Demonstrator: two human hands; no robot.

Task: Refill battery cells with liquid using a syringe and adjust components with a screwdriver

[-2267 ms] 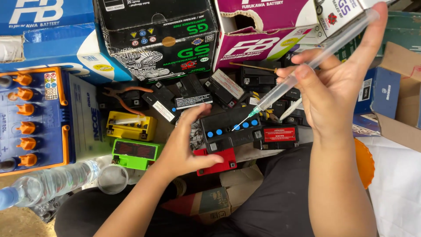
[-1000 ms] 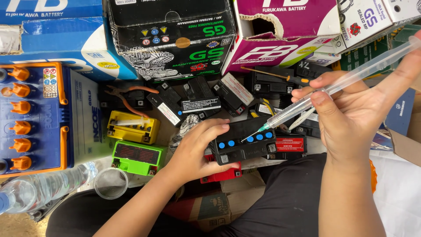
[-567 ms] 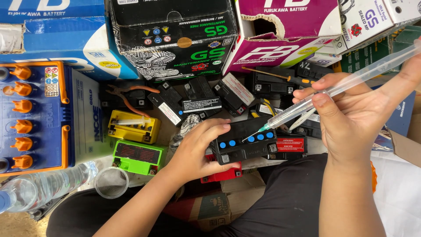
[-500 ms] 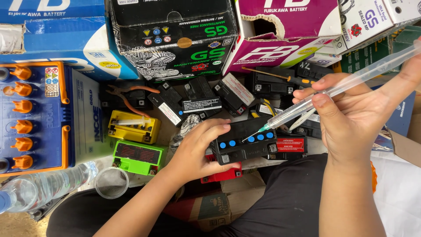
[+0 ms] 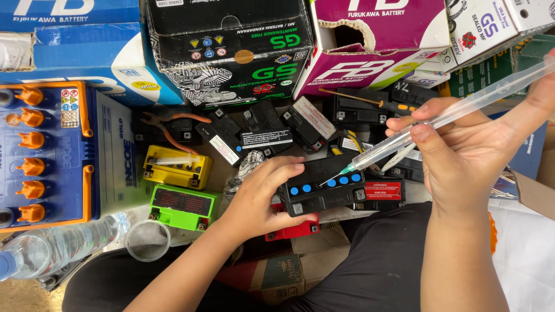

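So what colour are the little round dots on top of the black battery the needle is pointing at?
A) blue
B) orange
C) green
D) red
A: the black battery in the left hand has a row of blue dots on top, and the tip of the syringe in the right hand sits right over that row.

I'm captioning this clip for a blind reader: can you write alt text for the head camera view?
A person's left hand steadies a small black battery with blue caps while the right hand aims a long clear plastic syringe at its top. Around it lie more small batteries, a yellow one and a green one, cardboard battery boxes, and a clear plastic water bottle.
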